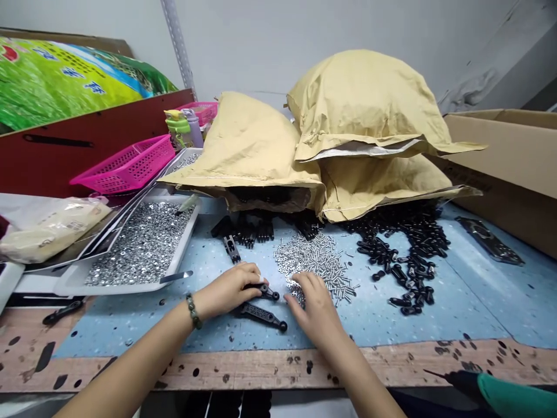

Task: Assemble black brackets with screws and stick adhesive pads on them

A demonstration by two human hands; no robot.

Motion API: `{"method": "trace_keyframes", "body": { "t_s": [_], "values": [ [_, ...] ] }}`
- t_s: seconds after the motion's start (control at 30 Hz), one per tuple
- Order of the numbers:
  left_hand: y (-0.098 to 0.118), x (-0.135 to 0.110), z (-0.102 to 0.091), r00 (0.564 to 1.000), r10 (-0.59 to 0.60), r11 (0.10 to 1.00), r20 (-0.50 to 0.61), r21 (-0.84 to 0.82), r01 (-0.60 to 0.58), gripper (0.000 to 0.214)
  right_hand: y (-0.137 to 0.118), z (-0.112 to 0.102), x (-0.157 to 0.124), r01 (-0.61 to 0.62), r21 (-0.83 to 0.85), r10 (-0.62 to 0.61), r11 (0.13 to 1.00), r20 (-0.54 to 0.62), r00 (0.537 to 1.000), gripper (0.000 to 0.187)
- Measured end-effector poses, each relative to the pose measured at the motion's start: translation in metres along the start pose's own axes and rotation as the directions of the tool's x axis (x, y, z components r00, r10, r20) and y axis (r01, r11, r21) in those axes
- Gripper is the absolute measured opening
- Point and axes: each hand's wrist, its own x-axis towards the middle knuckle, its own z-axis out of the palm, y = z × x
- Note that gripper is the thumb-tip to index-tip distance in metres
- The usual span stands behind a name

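My left hand (pixel 237 287), with a beaded bracelet at the wrist, is closed on a black plastic arm piece (pixel 267 291) with a round eye at its end. Just below it on the blue mat lies a second black plastic arm piece (pixel 263 315). My right hand (pixel 314 305) rests at the near left edge of a pile of small silver screws and nuts (pixel 319 258). Its fingers curl over the nuts, with the thumb apart from them. Whether a fingertip touches a nut, I cannot tell.
A white tray of small metal parts (pixel 183 244) stands left, a pink basket (pixel 130 165) behind it. Paper sacks (pixel 261 145) rise at the back. Black plastic parts (pixel 409 244) lie right, near a cardboard box (pixel 505 151). A teal and black tool (pixel 505 395) is bottom right.
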Motion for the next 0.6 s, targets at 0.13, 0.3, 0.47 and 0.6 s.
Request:
{"method": "trace_keyframes", "body": {
  "t_s": [0.13,0.3,0.47,0.6],
  "values": [
    [-0.002,-0.008,0.004,0.998,0.030,1.000,0.047,0.003,-0.031,0.028,-0.001,0.004,-0.009,0.129,0.151,-0.142,0.980,0.073,0.987,0.017],
    [-0.004,-0.014,0.000,0.997,-0.009,1.000,0.074,-0.026,0.011,0.032,-0.006,0.010,-0.010,0.175,0.137,-0.188,0.975,0.090,0.978,0.020],
    [-0.002,-0.019,0.001,0.998,-0.045,0.997,0.043,-0.053,0.048,0.026,-0.011,-0.002,0.008,0.075,0.166,-0.108,0.983,0.196,0.975,0.016],
    [0.007,-0.027,0.006,0.998,-0.070,0.996,0.008,-0.046,0.070,0.023,-0.037,0.020,0.060,-0.052,0.206,0.026,0.977,0.126,0.992,0.021]
  ]
}}
